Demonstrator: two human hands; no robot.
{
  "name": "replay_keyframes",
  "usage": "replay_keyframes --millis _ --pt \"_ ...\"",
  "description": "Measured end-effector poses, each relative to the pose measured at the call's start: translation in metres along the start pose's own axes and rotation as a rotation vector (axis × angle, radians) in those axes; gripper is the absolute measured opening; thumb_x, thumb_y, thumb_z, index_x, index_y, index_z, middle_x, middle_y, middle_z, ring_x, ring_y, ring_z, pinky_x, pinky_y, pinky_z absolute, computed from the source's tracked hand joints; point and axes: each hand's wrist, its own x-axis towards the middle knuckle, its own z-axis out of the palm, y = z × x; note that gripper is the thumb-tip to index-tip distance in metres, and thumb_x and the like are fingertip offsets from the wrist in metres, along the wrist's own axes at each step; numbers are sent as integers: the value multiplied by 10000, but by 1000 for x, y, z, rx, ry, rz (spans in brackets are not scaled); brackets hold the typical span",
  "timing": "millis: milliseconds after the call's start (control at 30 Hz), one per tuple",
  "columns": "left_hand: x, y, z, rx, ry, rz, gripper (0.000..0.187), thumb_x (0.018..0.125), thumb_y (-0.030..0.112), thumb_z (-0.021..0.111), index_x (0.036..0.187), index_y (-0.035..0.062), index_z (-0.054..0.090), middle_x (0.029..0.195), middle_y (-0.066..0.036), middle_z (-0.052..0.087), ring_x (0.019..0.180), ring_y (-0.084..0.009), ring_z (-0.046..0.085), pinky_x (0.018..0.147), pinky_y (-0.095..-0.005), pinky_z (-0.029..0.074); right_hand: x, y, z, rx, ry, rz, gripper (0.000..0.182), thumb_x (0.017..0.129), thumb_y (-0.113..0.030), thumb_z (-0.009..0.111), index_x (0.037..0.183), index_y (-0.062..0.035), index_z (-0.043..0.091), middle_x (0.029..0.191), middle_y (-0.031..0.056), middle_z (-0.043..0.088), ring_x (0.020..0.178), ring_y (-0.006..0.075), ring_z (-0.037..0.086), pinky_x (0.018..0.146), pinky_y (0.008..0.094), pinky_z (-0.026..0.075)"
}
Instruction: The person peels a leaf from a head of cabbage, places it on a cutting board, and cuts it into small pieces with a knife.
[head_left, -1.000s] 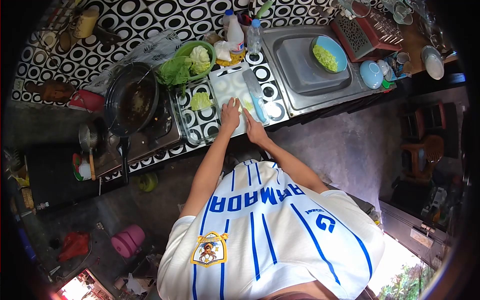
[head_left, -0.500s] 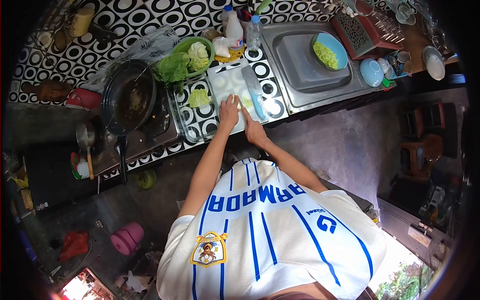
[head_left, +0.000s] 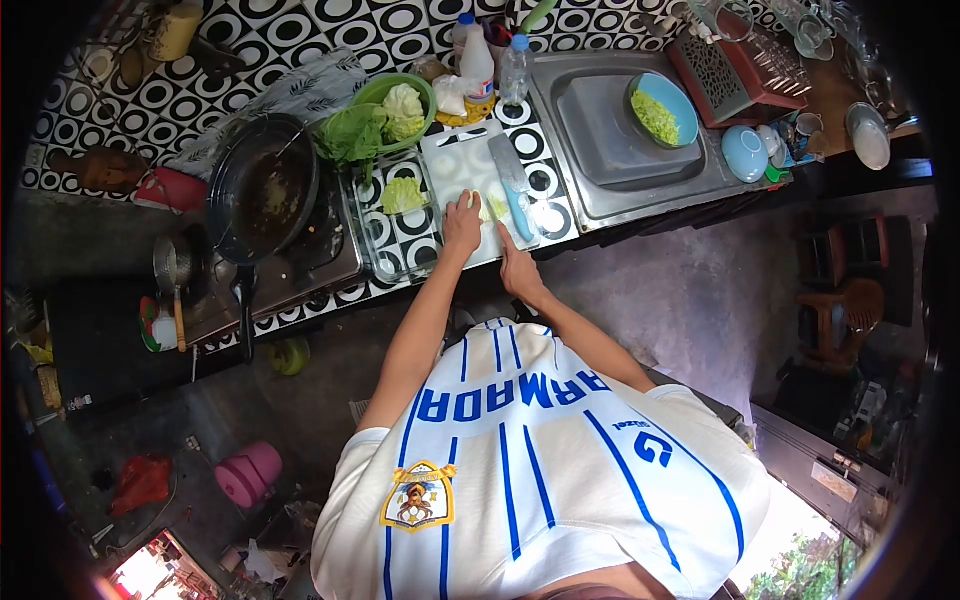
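On the translucent white cutting board (head_left: 448, 165), my left hand (head_left: 462, 222) presses with curled fingers on a pale green piece of cabbage (head_left: 477, 206), mostly hidden beneath it. My right hand (head_left: 519, 270) is closed around a knife (head_left: 497, 218) whose narrow blade points away from me, just right of the left fingertips. Small green shreds lie by the blade. Along the board's right side rests a cleaver (head_left: 514, 185) with a light blue handle, untouched. A cabbage leaf piece (head_left: 404, 196) lies left of the board, in a clear glass tray.
Behind the board are a green basket (head_left: 428, 100) of leafy greens, a white bottle (head_left: 477, 65) and a clear plastic bottle (head_left: 516, 72). A blue bowl (head_left: 680, 95) of shredded cabbage stands over the sink (head_left: 560, 110) at right. A wok (head_left: 225, 190) sits on the stove at left.
My right hand has drawn slightly back toward me and to the right with the knife. My left hand stays on the cabbage; the view has shifted slightly.
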Motion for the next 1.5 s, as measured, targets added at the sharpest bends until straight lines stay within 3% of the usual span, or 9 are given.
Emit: replay_keyframes --millis 300,600,1200,1300,1400,1500 --pt "0 3 -5 13 -15 6 623 862 124 711 1446 100 497 1507 -96 434 1178 -371 523 952 -469 500 -13 -3 -19 -5 -59 33 603 1023 -151 398 1593 -240 222 829 362 643 811 565 621 803 625 469" --pt "0 2 -2 25 -17 -3 634 864 135 711 1456 99 486 1508 -94 438 1171 -365 533 970 -457 490 8 0 3 154 27 -156 595 1011 -98 418 1580 -150 252 775 369 620 744 548 619 730 602 470" --pt "13 -10 1 -95 -20 46 641 799 73 746 1407 67 542 1420 -168 500 1171 -409 564 1001 -451 484 46 -11 9 125 -17 -91 584 985 -115 425 1556 -87 303 816 373 639 800 552 632 778 573 489" --pt "17 -21 11 -186 19 81 631 789 53 737 1393 57 558 1421 -196 492 1213 -416 548 1023 -445 473 57 0 20 138 44 -206 576 989 -120 405 1555 -86 306 829 354 657 697 500 655 693 541 529" --pt "17 -26 13 -265 32 110 628 778 47 741 1381 39 566 1412 -226 492 1253 -413 531 1044 -440 460 55 -49 -30 167 -261 168 617 957 -102 430 1563 -107 312 865 340 677 628 450 671 558 501 556" --pt "17 -24 12 -275 22 101 636 765 42 746 1374 20 566 1398 -240 500 1253 -410 531 1046 -442 460 59 -46 -27 130 -247 159 627 959 -109 440 1571 -142 308 873 309 691 546 390 659 453 439 545"
